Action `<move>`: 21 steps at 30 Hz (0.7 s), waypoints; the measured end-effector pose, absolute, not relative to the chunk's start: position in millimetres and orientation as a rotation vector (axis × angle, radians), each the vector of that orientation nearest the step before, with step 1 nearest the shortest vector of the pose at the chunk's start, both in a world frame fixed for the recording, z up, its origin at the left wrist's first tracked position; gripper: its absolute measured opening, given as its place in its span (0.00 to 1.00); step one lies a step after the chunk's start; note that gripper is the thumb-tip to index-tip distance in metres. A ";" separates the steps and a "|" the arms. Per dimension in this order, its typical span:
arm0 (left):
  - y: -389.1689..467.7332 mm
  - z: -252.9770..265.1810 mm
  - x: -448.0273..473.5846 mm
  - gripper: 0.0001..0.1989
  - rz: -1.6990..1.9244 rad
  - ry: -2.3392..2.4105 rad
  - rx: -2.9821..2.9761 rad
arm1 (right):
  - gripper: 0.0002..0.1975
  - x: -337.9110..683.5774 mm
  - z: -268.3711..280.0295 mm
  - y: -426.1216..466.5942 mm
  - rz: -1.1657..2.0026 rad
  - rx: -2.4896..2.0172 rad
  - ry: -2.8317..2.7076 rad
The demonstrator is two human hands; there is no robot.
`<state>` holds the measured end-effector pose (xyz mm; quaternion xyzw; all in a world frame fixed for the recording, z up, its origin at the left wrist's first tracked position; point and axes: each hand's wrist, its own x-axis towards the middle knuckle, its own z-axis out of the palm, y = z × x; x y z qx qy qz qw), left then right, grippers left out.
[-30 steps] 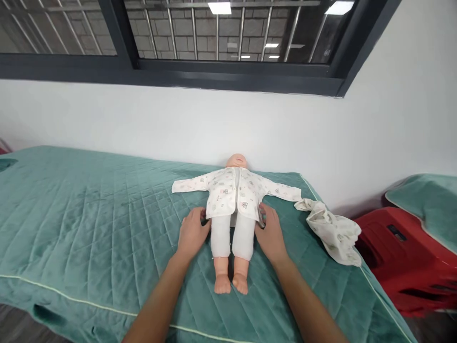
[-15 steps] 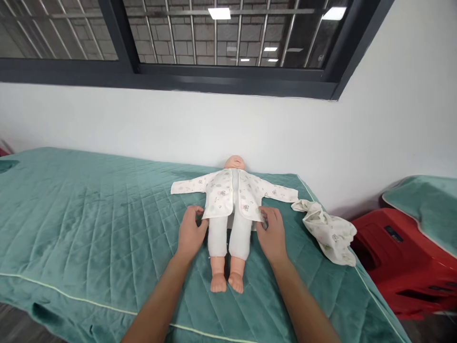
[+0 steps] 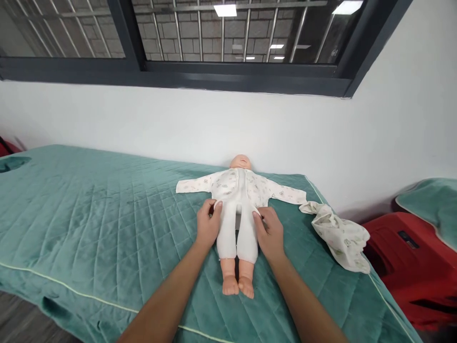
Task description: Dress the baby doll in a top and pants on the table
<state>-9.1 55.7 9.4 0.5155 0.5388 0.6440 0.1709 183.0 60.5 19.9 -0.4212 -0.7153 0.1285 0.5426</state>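
Observation:
A baby doll (image 3: 237, 238) lies on its back, its head toward the wall and its bare feet toward me. It wears a white printed baby jacket (image 3: 226, 183), open down the front, with both sleeves spread sideways. My left hand (image 3: 209, 224) pinches the jacket's lower edge at the doll's left-hand side in view. On the opposite side, my right hand (image 3: 269, 231) grips the other lower edge between thumb and fingers. The front flaps are raised, and the doll's white cloth body shows below them.
A crumpled printed baby garment (image 3: 341, 238) lies right of the doll near the bed's edge. Green quilted bedding (image 3: 107, 228) is under everything. Red plastic furniture (image 3: 410, 271) with a green cover stands at the right. Behind are a white wall and a barred window (image 3: 228, 38).
Both hands have moved inward and slightly up along the doll's sides, lifting the jacket's lower front flaps off the legs. The whole view has shifted slightly.

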 end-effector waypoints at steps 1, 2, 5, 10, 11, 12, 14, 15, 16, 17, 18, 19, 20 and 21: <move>57.1 8.3 -11.9 0.12 1.877 1.532 1.335 | 0.12 184.1 19.6 60.4 0.377 -1.042 -1.633; 58.8 7.2 -14.8 0.14 1.925 1.538 1.206 | 0.13 185.7 18.6 61.3 0.460 -1.089 -1.542; 63.8 3.6 -23.2 0.16 2.012 1.633 0.890 | 0.17 191.4 12.9 68.6 0.724 -1.146 -1.188; 64.5 -1.0 -29.9 0.19 1.962 1.847 0.790 | 0.19 199.5 7.0 81.2 0.989 -1.006 -0.792; 63.9 -1.4 -30.4 0.19 1.961 1.869 0.793 | 0.19 201.2 7.2 82.2 1.003 -0.977 -0.766; 63.4 -1.7 -30.9 0.20 1.966 1.885 0.789 | 0.18 202.9 7.7 82.7 1.008 -0.953 -0.753; 62.9 -1.6 -31.9 0.19 1.995 1.883 0.769 | 0.18 207.0 9.2 82.4 0.994 -0.933 -0.761; 62.8 -1.3 -32.3 0.18 2.004 1.883 0.760 | 0.17 209.1 9.9 81.4 0.979 -0.935 -0.768; 62.7 -0.8 -32.7 0.17 2.005 1.891 0.757 | 0.17 211.2 10.6 79.6 0.963 -0.942 -0.771; 62.4 -0.1 -33.1 0.16 2.000 1.908 0.759 | 0.18 213.2 11.2 76.6 0.945 -0.948 -0.769; 61.9 0.7 -33.3 0.15 1.997 1.924 0.759 | 0.18 215.0 11.8 72.4 0.933 -0.948 -0.761; 61.0 1.5 -33.5 0.15 1.995 1.937 0.761 | 0.18 216.6 12.2 66.8 0.932 -0.945 -0.749; 59.9 2.3 -33.7 0.14 1.994 1.944 0.766 | 0.17 218.3 12.6 60.0 0.941 -0.941 -0.739; 58.4 2.9 -34.0 0.14 1.994 1.944 0.773 | 0.15 220.0 12.9 52.1 0.954 -0.944 -0.738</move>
